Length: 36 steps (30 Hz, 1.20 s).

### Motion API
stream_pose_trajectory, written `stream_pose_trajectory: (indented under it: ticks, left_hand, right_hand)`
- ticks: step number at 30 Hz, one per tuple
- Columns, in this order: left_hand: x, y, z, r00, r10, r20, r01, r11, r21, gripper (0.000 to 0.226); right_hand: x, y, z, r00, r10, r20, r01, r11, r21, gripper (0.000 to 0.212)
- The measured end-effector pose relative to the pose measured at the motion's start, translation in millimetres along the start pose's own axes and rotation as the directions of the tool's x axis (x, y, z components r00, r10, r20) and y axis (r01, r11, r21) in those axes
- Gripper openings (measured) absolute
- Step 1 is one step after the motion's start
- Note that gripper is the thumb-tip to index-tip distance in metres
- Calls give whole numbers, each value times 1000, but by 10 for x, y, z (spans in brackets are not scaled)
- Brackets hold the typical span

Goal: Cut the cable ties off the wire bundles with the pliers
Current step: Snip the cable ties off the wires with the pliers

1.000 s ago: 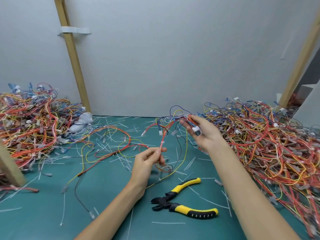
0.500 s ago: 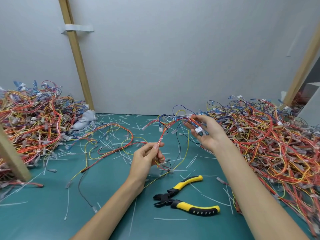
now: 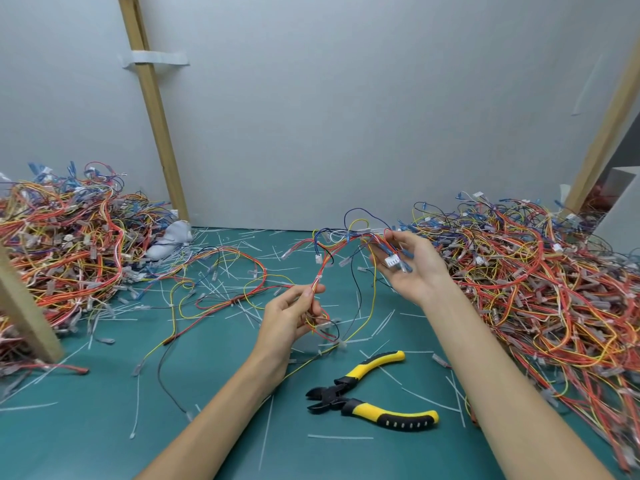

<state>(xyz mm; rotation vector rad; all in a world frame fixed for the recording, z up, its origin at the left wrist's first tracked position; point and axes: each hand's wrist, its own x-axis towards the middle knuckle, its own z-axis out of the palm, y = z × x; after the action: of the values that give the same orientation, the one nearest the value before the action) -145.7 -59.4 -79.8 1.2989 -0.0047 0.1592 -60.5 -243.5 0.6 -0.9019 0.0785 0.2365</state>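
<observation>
A wire bundle (image 3: 337, 249) of red, yellow, blue and black wires stretches between both hands above the green mat. My left hand (image 3: 290, 315) pinches it low down, just below a small white cable tie (image 3: 318, 279). My right hand (image 3: 412, 266) holds the bundle's upper end, with a white connector (image 3: 392, 261) lying across its fingers. The yellow-and-black pliers (image 3: 367, 396) lie on the mat below the hands, jaws slightly apart and pointing left, touched by neither hand.
Big heaps of tangled wires fill the left side (image 3: 69, 244) and the right side (image 3: 540, 289). Cut white tie scraps (image 3: 242, 313) litter the green mat (image 3: 86, 427). Wooden posts (image 3: 152, 109) lean against the grey wall; a wooden block (image 3: 27, 313) stands at left.
My left hand has shifted slightly along the bundle toward the cable tie. My right hand has opened a little, so the connector shows on its fingers. The pliers have not moved.
</observation>
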Motion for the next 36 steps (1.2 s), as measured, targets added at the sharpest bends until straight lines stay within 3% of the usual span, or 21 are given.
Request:
stream_pose_trajectory:
  ticks: [5,22,26,29,31,32,34,35,36]
  left_hand:
    - [2,3,-7,1000,-22,6,22,1000,-18,20]
    - [-9,49,-9,997,-73,24,74,995,-69,20]
    - [-22,137,-6,976,-127,176,165,962,-220,29]
    - [-28,269,-28,932,-73,355,215,899,-381,42]
    - [-18,394,-32,904,-45,426,233,886,-401,47]
    - [-4,455,-22,893,-43,447,237,891,-388,49]
    - [27,567,15,870,-58,489,247,910,-332,57]
    - [44,611,45,858,-72,508,254,920,-298,63]
    - [61,644,82,851,-87,518,256,930,-265,67]
  right_hand:
    - [-3,46,9,1000,-3,-14,4,997,77,16]
    - [0,65,-10,998,17,-64,-15,999,38,21]
    - [32,90,-46,992,43,-118,-40,999,25,16]
    - [73,61,-78,989,15,-149,-40,986,-164,15]
    - [64,32,-79,975,-89,-202,-19,878,-478,15]
    - [62,21,-93,958,-190,-216,-2,746,-666,23]
    - [59,-21,-136,858,-486,-166,11,340,-940,39]
    - [25,-47,-120,803,-591,-78,55,204,-978,39]
    - [-5,-84,-89,779,-627,13,141,155,-978,33]
